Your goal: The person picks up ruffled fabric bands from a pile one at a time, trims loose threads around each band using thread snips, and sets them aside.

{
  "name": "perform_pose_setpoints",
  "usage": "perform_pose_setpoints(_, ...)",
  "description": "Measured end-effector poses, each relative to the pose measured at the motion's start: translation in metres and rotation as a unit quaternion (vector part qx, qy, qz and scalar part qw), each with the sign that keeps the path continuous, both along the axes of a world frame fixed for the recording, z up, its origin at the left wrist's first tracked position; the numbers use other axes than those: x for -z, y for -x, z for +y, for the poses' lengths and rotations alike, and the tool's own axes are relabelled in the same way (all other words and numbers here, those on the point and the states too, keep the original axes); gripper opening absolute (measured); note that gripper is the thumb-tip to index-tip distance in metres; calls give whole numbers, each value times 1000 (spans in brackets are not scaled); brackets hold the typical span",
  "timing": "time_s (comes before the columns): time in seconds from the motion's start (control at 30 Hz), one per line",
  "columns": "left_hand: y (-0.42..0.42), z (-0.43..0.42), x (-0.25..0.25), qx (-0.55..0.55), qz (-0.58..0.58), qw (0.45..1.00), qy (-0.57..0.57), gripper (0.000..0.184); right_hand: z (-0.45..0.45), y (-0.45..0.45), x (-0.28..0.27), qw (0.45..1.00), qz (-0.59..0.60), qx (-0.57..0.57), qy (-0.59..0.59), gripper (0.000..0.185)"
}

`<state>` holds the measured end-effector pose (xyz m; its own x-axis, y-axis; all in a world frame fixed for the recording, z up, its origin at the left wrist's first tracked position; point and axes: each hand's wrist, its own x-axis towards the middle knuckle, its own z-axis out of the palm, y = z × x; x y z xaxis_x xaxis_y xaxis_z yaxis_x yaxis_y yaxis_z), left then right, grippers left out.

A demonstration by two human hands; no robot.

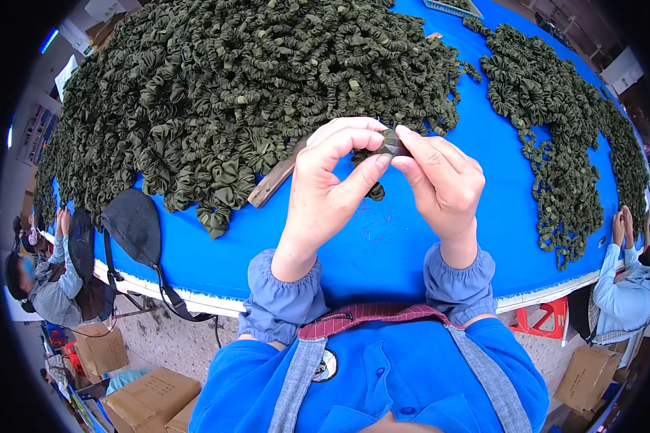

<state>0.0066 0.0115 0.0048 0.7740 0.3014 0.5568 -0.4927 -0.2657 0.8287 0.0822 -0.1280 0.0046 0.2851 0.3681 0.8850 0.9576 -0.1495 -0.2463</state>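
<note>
Both of my hands meet above the blue tabletop (368, 245), near the front of a large heap of dark green scrunchies (267, 79). Between their fingertips is a dark green scrunchie (392, 143). My left hand (332, 184) pinches its left side with thumb and fingers. My right hand (444, 180) pinches its right side. Part of the green fabric hangs behind my left fingers, down to the table. A flat wooden stick (271, 185) lies just left of my left hand, partly hidden by it.
A second pile of green scrunchies (549, 130) spreads along the right. A black mesh bag (132, 227) hangs over the left edge. A light tray (455, 7) stands at the back. People sit at the far left and far right. Cardboard boxes (152, 397) and a red stool (542, 320) stand below.
</note>
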Motion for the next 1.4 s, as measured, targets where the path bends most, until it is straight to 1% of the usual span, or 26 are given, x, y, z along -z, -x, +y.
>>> perform_pose_setpoints(0.23, 0, 0, 0, -10, 1, 1000, -13, 17, 0, 0, 1, 1000, -7, 6, 1, 25)
perform_pose_setpoints(0.37, -1, 1, 0, -23, 1, 999, -30, 17, 1, 1, 1, 1000, 15, 1, -1, 25)
perform_pose_setpoints(0.57, 0, -1, -2, -32, 3, 999, -34, 16, 2, 0, 2, 1000, 15, -12, -10, 25)
perform_pose_setpoints(0.7, 0, -1, -2, -44, -1, 998, -44, 16, 0, 2, 1, 999, 45, -5, 13, 24)
perform_pose_setpoints(0.87, -2, -1, -1, -78, -16, 994, -71, 16, -1, 3, 1, 997, 81, 14, -10, 24)
perform_pose_setpoints(1.03, -1, -1, -3, -116, -19, 986, -116, 15, -1, 1, 0, 999, 45, 2, 18, 24)
perform_pose_setpoints(1.23, 0, -3, -5, -119, -19, 987, -111, 15, 0, 1, 2, 999, 25, 0, 20, 26)
perform_pose_setpoints(1.4, 1, -4, -6, -130, -14, 980, -147, 15, 0, 2, 1, 999, 21, 8, 26, 26)
